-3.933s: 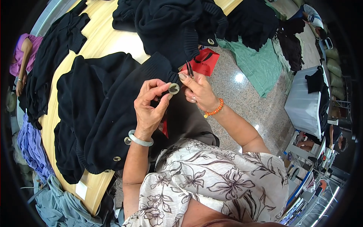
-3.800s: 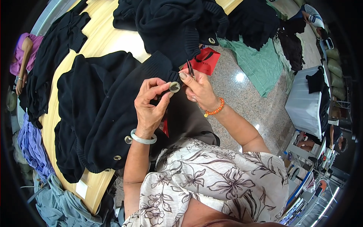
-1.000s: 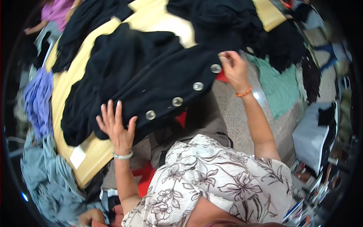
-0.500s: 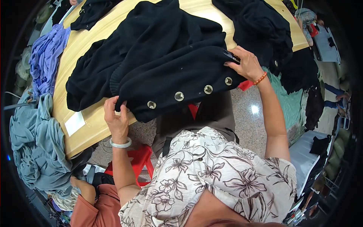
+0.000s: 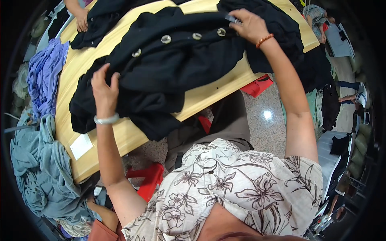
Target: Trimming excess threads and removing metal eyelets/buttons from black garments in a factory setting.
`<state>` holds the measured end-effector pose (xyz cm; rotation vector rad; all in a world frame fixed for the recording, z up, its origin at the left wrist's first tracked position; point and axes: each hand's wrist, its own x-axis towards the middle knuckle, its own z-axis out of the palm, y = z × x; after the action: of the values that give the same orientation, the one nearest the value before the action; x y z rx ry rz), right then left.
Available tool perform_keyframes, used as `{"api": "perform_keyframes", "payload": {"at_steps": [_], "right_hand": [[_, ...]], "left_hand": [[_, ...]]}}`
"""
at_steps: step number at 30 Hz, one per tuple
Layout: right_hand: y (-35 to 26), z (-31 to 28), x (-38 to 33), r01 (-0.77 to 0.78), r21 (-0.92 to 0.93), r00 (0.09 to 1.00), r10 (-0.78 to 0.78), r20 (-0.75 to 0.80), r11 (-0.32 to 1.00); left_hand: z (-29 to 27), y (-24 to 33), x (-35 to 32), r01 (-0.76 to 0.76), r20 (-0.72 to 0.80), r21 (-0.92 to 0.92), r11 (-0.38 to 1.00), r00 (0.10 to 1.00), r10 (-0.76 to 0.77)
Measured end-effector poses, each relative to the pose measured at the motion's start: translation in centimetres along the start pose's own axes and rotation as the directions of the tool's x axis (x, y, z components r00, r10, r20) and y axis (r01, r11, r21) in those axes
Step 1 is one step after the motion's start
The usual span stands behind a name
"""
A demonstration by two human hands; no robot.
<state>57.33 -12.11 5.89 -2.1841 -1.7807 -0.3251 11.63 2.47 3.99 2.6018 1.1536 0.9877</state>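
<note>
A black buttoned garment (image 5: 173, 68) now lies spread farther up the wooden desk (image 5: 201, 100) than moments earlier. The left hand (image 5: 103, 89) grips its lower folds; the right hand (image 5: 250, 25) pinches its upper edge.

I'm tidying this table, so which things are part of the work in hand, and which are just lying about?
In hand:
- black coat with pale buttons
- left hand gripping its lower part
- right hand at the button edge

Lying about:
- purple cloth
- grey-blue cloth
- white paper slip
- red stool
- wooden table
</note>
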Motion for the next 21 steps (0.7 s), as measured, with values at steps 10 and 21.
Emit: {"api": "perform_keyframes", "payload": {"at_steps": [10,21], "right_hand": [[-5.4,-0.9,-4.1,0.139,0.357,0.983,-0.084,-0.164,0.924],[-7.2,1.8,-5.8,0.053,0.396,0.998,-0.04,-0.042,0.917]], "left_hand": [[-0.3,0.6,-0.9,0.232,0.076,-0.178,0.956,0.972,-0.221],[2.0,13.8,-3.4,-0.539,0.032,-0.249,0.805,0.826,0.563]]}}
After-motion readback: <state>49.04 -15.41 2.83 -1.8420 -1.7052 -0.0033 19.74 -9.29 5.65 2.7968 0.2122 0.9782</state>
